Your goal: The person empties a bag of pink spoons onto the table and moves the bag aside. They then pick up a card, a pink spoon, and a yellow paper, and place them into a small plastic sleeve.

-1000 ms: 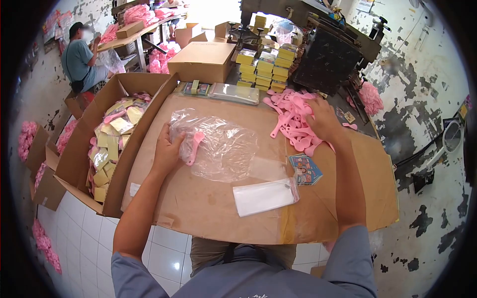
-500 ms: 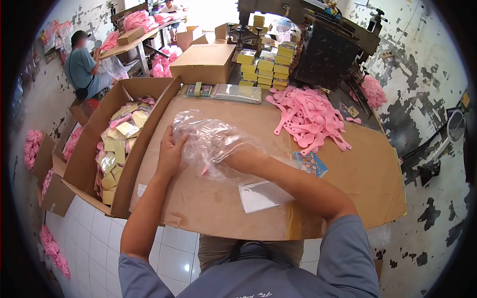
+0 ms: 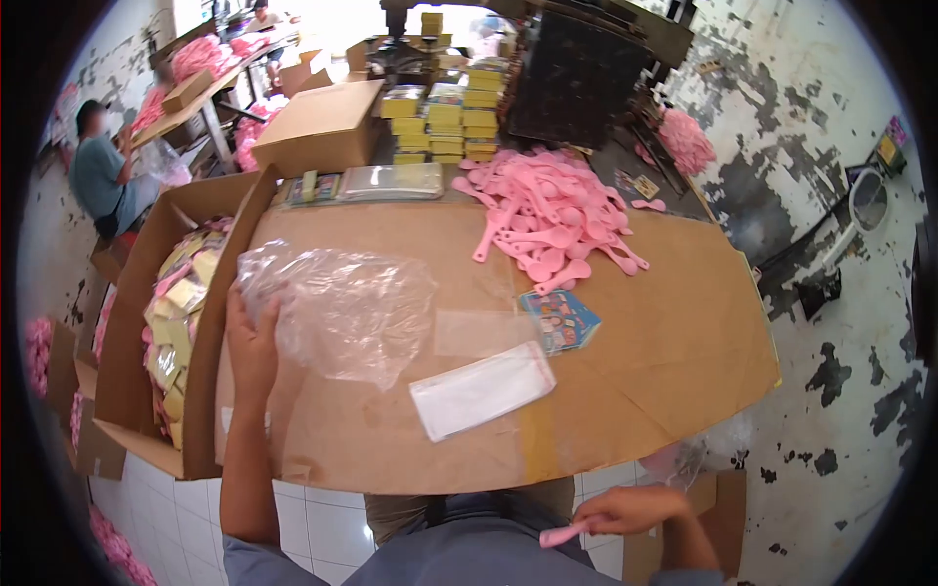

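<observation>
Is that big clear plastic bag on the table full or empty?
It looks empty: the clear bag lies crumpled beside the left hand, with only brown cardboard showing through.

Cannot read any text, label, brand, number or sign, either around the left hand (image 3: 256, 342) or around the right hand (image 3: 625, 510). Can make out only colourful print on the blue cards (image 3: 562, 320), lying beyond the right hand and slightly to its left, too small and blurred to read.
</observation>
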